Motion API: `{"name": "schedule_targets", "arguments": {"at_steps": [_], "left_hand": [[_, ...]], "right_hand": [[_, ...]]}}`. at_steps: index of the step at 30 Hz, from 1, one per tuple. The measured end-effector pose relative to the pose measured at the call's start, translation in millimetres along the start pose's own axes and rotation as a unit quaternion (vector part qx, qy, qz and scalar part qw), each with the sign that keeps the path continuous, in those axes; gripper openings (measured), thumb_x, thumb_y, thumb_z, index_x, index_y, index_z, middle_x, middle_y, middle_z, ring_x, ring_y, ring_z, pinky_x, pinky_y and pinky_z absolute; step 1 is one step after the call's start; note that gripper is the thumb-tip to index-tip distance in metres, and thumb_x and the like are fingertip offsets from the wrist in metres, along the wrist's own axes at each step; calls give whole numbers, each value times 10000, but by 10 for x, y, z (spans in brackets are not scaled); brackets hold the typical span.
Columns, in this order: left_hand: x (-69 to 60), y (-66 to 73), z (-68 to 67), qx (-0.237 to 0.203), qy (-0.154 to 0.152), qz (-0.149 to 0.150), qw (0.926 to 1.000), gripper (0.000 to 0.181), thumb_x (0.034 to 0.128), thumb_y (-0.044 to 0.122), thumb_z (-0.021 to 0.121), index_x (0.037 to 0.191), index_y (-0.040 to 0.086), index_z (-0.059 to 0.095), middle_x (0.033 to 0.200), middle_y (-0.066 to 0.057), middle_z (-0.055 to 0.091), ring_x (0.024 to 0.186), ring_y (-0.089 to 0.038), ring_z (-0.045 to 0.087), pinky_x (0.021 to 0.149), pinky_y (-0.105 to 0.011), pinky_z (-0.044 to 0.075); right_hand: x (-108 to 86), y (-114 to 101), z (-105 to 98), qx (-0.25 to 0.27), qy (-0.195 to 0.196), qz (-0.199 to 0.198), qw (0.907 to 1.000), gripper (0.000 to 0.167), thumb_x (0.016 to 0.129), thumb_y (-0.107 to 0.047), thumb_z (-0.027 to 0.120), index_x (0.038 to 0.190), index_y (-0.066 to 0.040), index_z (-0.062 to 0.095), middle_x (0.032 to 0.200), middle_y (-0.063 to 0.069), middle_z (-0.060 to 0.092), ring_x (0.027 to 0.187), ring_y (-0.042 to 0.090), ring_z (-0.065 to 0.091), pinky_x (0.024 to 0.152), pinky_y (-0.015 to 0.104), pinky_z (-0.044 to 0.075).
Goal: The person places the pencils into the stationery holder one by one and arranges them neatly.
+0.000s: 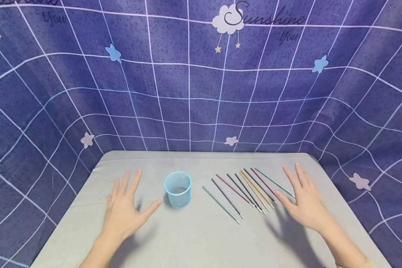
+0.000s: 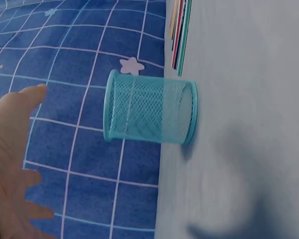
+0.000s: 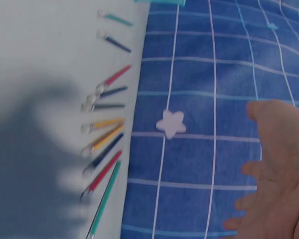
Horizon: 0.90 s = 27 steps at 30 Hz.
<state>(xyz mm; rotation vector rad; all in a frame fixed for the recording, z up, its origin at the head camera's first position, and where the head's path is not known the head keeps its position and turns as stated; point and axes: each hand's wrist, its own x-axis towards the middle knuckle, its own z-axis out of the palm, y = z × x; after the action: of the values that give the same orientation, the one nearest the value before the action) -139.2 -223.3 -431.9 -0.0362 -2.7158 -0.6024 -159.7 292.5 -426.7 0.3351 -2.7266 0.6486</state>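
Note:
My left hand hovers over the left side of the table with its fingers spread, holding nothing. Just right of its thumb stands a light blue mesh pen holder, upright; no pencil shows inside it. Several thin pencils with pale ends lie slantwise in a loose row to the right of the holder, among them a green pencil at the left end and another green pencil at the right end. Black, red and yellow ones lie between. Beside the right end of the row, my right hand hovers, fingers apart, gripping nothing.
A pale grey cloth covers the table. Behind it and along both sides hangs a blue curtain with a white grid, stars and a cloud. Both hands cast shadows on the tabletop.

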Motion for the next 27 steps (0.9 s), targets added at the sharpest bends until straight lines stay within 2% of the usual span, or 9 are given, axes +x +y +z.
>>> {"name": "schedule_targets", "arguments": {"at_steps": [3,7,11,15,18,23,27], "left_hand": [[32,8,71,-496,113,106,9987,1086,836,636,822,1699,294,260,1725,-238,317,1559,-599,270,1170,-873,277],[97,21,179,-1277,352,230,9909,1009,844,505,872,1663,195,371,1672,-204,438,1520,-522,413,1211,-741,386],[168,36,294,-2138,328,153,9762,924,862,374,890,1625,123,434,1632,-175,504,1457,-464,530,1149,-623,526],[223,57,423,-2865,165,-29,9579,903,847,295,918,1602,95,466,1609,-167,535,1421,-431,582,1092,-545,572],[239,71,534,-3099,104,-77,9507,900,827,278,936,1581,74,491,1580,-182,564,1396,-422,609,1073,-519,589],[239,99,692,-3201,100,-33,9473,891,799,284,958,1548,58,532,1537,-188,604,1362,-416,639,1037,-488,617],[239,114,767,-3256,216,34,9453,874,780,285,971,1520,53,567,1502,-181,636,1317,-402,676,1011,-470,633]], "right_hand": [[91,-131,58,136,15,-193,9997,829,1008,-381,720,1692,-218,282,1739,318,179,1505,671,258,1110,902,262],[194,-302,182,416,33,-455,9981,817,998,-335,743,1680,-196,315,1731,301,233,1506,620,309,1139,864,306],[267,-474,335,602,68,-732,9955,793,994,-296,752,1664,-159,351,1716,271,304,1517,559,361,1186,814,329],[318,-628,490,719,151,-1057,9917,733,990,-265,763,1617,-91,425,1647,231,451,1497,492,450,1219,722,390],[340,-719,612,732,207,-1298,9886,688,973,-249,784,1564,-50,492,1561,196,566,1436,451,544,1195,656,466],[344,-830,814,752,62,-1526,9854,597,968,-237,792,1491,-47,575,1456,167,664,1345,387,643,1137,571,554],[341,-917,954,796,-133,-1607,9837,479,953,-224,806,1381,-58,668,1281,129,742,1123,304,739,955,439,662]]}}
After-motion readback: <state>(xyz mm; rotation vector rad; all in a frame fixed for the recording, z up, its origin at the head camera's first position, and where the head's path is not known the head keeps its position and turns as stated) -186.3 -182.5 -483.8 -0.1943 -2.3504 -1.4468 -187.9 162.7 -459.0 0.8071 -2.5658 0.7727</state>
